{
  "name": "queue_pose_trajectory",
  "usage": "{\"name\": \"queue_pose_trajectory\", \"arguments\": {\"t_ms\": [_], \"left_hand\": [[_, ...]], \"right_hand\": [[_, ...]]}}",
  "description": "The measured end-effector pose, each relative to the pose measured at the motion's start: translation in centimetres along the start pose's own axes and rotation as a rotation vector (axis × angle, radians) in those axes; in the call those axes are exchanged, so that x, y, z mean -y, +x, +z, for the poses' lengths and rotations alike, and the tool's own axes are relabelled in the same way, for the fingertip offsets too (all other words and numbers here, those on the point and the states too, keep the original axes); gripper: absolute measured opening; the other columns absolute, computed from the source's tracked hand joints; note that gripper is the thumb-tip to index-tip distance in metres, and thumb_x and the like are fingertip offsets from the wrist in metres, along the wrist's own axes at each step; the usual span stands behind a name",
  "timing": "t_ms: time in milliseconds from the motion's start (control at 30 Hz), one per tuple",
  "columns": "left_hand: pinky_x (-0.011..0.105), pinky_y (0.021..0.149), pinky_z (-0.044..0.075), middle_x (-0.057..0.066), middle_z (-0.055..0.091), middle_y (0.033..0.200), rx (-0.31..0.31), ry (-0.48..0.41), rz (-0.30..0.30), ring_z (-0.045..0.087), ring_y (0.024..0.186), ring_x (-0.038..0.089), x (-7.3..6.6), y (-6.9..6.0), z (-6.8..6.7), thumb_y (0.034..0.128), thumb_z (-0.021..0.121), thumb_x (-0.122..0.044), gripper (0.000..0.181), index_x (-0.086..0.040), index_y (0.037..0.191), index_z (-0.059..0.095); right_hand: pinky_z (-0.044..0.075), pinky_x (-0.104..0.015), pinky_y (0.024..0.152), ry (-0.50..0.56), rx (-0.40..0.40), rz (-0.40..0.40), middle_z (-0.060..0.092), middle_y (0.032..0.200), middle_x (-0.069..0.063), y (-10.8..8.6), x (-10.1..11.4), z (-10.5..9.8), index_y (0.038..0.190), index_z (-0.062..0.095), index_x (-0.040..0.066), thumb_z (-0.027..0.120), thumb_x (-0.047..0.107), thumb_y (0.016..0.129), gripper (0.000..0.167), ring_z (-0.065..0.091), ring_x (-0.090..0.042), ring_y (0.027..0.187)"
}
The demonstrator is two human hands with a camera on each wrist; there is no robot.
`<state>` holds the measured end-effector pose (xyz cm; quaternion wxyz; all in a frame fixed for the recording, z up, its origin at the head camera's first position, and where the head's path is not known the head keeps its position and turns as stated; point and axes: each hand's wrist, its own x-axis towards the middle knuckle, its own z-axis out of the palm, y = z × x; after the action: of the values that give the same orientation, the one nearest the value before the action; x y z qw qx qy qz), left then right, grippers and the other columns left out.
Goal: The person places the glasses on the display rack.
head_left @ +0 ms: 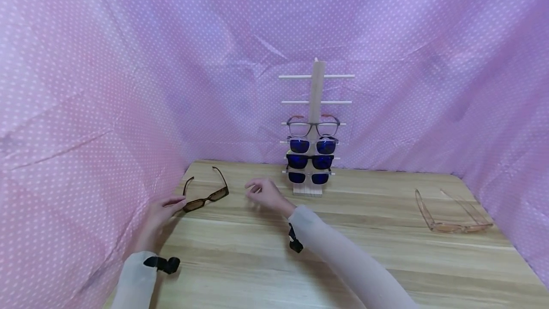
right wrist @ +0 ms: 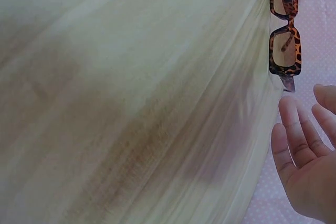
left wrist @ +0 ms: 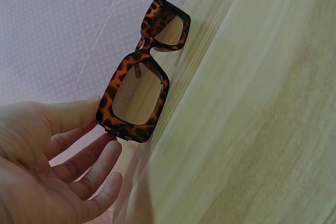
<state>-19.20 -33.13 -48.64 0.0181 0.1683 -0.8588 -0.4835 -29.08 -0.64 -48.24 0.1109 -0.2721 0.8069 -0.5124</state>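
1. Tortoiseshell sunglasses (left wrist: 140, 56): temples mostly hidden behind the front in left-wrist view; contact with the wood-grain tabletop (head_left: 240, 261) hard to tell.
2. Clear pinkish glasses (head_left: 448, 227) lay far right, one temple faint.
3. Wooden display rack (head_left: 316, 89) stood beyond the right hand (head_left: 267, 194), four pairs on its lower rods.
4. Left hand (head_left: 163, 210) pinched the sunglasses' left end, at the tabletop's left side.
5. Right hand was empty, fingers loosely bent, apart from the sunglasses.
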Motion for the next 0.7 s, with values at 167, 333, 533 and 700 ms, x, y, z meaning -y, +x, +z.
{"name": "queue_pose_trajectory", "arguments": {"t_ms": [167, 333, 533, 700], "left_hand": [[0.045, 0.108, 0.044, 0.024, 0.065, 0.134, 0.031, 0.065, 0.053, 0.054, 0.130, 0.037, -0.4, 0.3, 0.2, 0.0999, 0.067, -0.027, 0.042, 0.000, 0.132, 0.066], [0.027, 0.091, 0.050, 0.015, 0.073, 0.121, 0.109, 0.048, 0.064, 0.065, 0.108, 0.019, -0.4, 0.4, 0.7, 0.0968, 0.072, -0.028, 0.041, -0.001, 0.128, 0.068], [0.022, 0.084, 0.051, 0.010, 0.076, 0.111, 0.133, 0.027, 0.063, 0.065, 0.093, 0.007, -0.4, 0.4, 1.0, 0.0936, 0.075, -0.024, 0.038, 0.000, 0.122, 0.070], [0.022, 0.085, 0.050, 0.011, 0.076, 0.112, 0.122, 0.049, 0.069, 0.065, 0.095, 0.008, -0.5, 0.5, 1.0, 0.0940, 0.075, -0.026, 0.036, -0.002, 0.121, 0.072]], "right_hand": [[0.055, -0.022, 0.068, 0.033, 0.009, 0.001, 0.074, 0.104, -0.021, 0.1, 0.1, 0.4, 0.122, 0.068, -0.005, 0.069, 0.006, 0.095, 0.029, 0.072, -0.025, 0.078], [0.058, -0.024, 0.067, 0.050, 0.015, 0.008, 0.073, 0.109, -0.024, 0.4, -0.1, 1.0, 0.124, 0.067, -0.006, 0.068, 0.006, 0.096, 0.030, 0.073, -0.039, 0.084], [0.057, -0.025, 0.064, 0.047, 0.013, 0.033, 0.072, 0.112, -0.022, 0.6, -0.2, 1.5, 0.126, 0.067, -0.004, 0.068, 0.008, 0.097, 0.031, 0.074, -0.039, 0.081], [0.060, -0.032, 0.065, 0.073, 0.000, 0.048, 0.073, 0.109, -0.025, 0.9, -0.3, 1.6, 0.126, 0.067, -0.005, 0.067, 0.007, 0.097, 0.031, 0.073, -0.041, 0.081]]}}
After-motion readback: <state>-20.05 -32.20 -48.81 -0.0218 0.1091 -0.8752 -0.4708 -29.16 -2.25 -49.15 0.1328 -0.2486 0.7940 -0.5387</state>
